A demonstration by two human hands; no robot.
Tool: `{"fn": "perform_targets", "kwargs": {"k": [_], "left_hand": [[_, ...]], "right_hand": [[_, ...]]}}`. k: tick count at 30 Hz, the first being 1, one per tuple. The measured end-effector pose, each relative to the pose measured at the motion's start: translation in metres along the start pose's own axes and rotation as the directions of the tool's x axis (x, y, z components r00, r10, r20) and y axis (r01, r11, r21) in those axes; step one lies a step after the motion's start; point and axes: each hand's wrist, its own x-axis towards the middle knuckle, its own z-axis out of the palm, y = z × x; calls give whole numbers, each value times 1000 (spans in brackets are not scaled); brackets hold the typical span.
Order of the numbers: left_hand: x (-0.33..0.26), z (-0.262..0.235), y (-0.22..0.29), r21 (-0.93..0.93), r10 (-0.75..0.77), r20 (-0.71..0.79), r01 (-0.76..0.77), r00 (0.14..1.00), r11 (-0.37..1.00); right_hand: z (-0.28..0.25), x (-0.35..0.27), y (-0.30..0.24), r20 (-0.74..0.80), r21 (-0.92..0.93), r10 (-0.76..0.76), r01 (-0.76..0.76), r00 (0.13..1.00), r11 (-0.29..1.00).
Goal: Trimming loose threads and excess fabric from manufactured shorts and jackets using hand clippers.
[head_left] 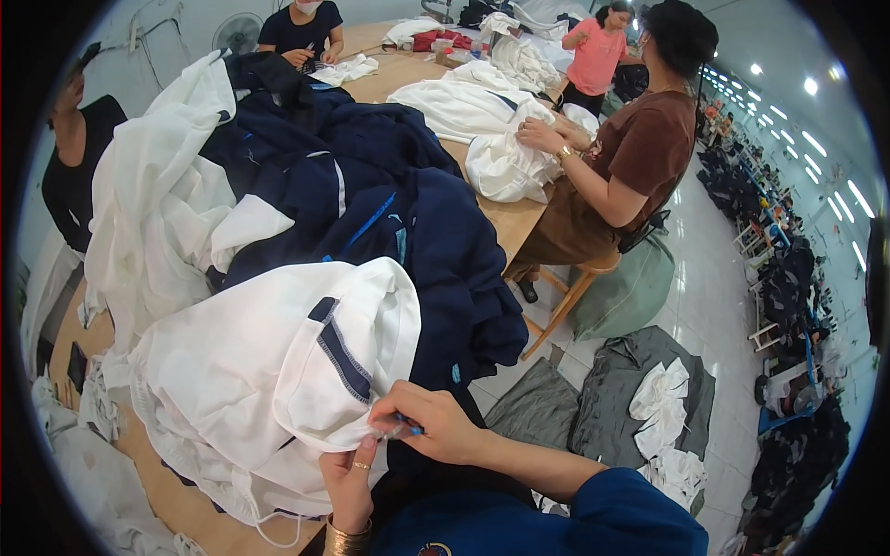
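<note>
A white garment (232, 361) with a navy strip (341, 357) edged in visible stitching lies heaped in front of me, its inner seams showing. My left hand (350, 477), with a ring and a gold bracelet, pinches the garment's near edge between thumb and fingers. Right beside it, my right hand (431, 424) is closed around a small blue tool (408, 429), mostly hidden by the fingers; its exact kind does not show. The tool's tip is close to the cloth at my left thumb. Behind the garment rises a big pile of navy garments (371, 176).
More white cloth (158, 195) lies at the left on the wooden table (505, 222). A person in brown (640, 148) handles white garments at the right side; other people work farther back. Grey cloth (621, 398) and a green sack (630, 287) lie on the tiled floor.
</note>
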Motion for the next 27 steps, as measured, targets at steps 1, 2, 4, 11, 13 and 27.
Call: {"fn": "perform_targets", "kwargs": {"k": [1,2,4,11,13,27], "left_hand": [[0,0,0,2,3,4,-3,1000,1000],[0,-1,0,4,7,7,-7,1000,1000],[-2,-6,-2,8,6,-8,-5,1000,1000],[-1,-2,-4,108,-15,0,15,1000,994],[1,6,3,-7,-17,30,17,999,1000],[-5,5,7,-57,-46,86,51,995,997]], "right_hand": [[2,-1,0,-43,121,38,-33,998,992],[0,-1,-1,-42,122,41,-36,998,992],[-4,0,-5,6,96,-37,36,999,995],[-14,5,-14,-150,-43,47,-54,988,998],[-25,4,-12,-204,-24,100,-107,974,994],[-19,-3,-19,-104,-103,23,-34,994,994]]}}
